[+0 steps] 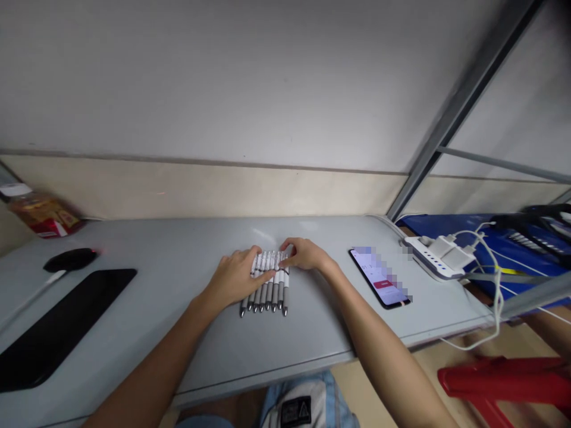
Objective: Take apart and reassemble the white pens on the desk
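Observation:
Several white-and-grey pens lie side by side in a row on the desk, their silver tips toward me and their upper ends away from me. At the row's left side is my left hand, closed round the pens with its thumb laid across the barrels. My right hand curls at the upper right end of the row, thumb and index finger closed about the rightmost pens. The far ends of the pens are partly covered by my fingers. The rightmost pen's tip sits slightly nearer to me than most others.
Right of the pens lies a lit phone, with a white power strip and cables beyond it. On the left are a black mat-like slab, a black mouse and a bottle. A red stool stands below right.

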A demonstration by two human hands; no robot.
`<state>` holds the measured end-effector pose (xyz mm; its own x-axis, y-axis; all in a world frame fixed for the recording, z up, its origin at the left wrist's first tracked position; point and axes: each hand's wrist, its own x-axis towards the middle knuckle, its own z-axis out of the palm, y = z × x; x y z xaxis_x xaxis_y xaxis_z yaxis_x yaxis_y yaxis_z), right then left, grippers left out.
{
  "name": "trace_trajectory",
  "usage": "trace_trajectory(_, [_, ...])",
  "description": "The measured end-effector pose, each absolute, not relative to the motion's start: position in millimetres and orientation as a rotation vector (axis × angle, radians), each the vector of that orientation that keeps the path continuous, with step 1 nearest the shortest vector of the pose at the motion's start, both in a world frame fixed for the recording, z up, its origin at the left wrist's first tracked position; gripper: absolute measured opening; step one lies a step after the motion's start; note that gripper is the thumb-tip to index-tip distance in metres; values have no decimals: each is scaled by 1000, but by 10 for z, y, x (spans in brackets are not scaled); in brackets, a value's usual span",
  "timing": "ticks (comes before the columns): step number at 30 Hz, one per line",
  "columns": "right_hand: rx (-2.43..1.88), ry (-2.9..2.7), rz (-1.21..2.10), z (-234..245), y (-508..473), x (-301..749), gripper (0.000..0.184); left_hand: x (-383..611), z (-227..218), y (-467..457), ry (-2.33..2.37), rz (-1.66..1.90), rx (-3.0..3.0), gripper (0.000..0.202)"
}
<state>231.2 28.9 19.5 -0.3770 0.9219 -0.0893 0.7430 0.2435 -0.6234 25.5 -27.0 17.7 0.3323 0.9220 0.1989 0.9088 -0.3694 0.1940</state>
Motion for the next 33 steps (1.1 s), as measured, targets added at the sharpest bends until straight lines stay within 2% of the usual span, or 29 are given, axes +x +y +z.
trace_trajectory(6, [-1560,-2219,855,210,277,2315,48,259,180,-277,1761,376,2509,41])
trace_trajectory(14, [-1502,-2153,1225,270,242,2338,58,244,159,-277,1765,392,2502,42])
trace_trajectory(22, [-1417,-2091,1231,228,184,2225,51,223,162,-302,1893,341,2533,56])
trace_trajectory(33, [-1448,-2146,1276,268,199,2326,53,205,212,-302,1955,301,2532,50])
